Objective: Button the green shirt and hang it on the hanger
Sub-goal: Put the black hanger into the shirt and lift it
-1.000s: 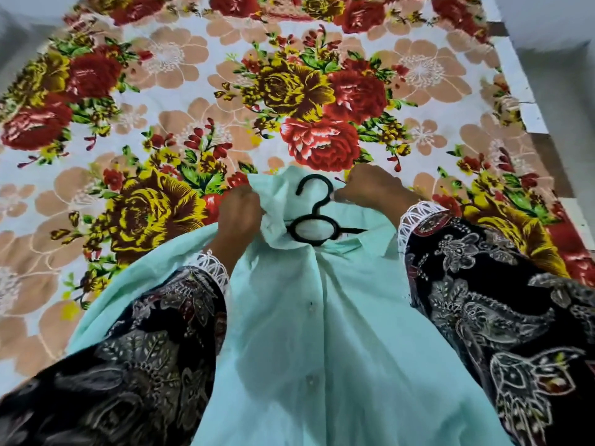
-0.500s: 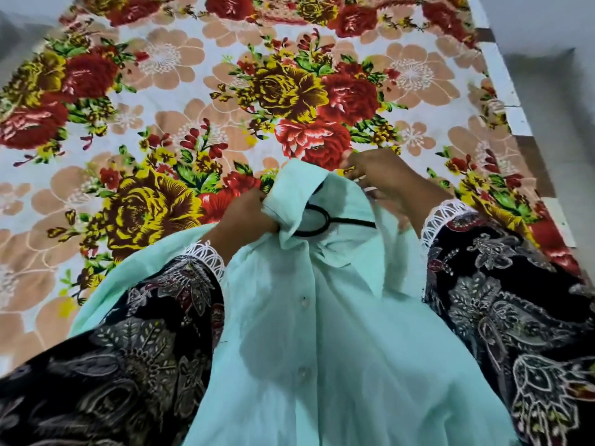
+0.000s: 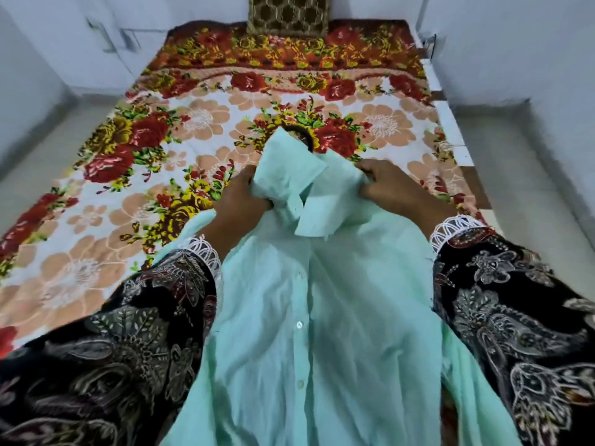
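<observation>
The mint green shirt (image 3: pixel 322 317) hangs lifted between my arms, its front placket closed with several white buttons showing. A black hanger (image 3: pixel 308 138) is inside it; only part of its hook shows behind the raised collar. My left hand (image 3: pixel 240 201) grips bunched fabric at the left side of the collar. Beside the right collar flap, my right hand (image 3: pixel 391 185) grips the shirt's right shoulder. The hanger's bar is hidden under the cloth.
A bed with a floral sheet (image 3: pixel 193 123) stretches ahead. A brown patterned pillow (image 3: pixel 288 14) leans on the far wall. White walls stand on both sides, with pale floor left and right of the bed.
My head has tilted up, so the whole bed and pillow show. The shirt has been lifted higher off the bed, and the collar now covers most of the hanger's hook.
</observation>
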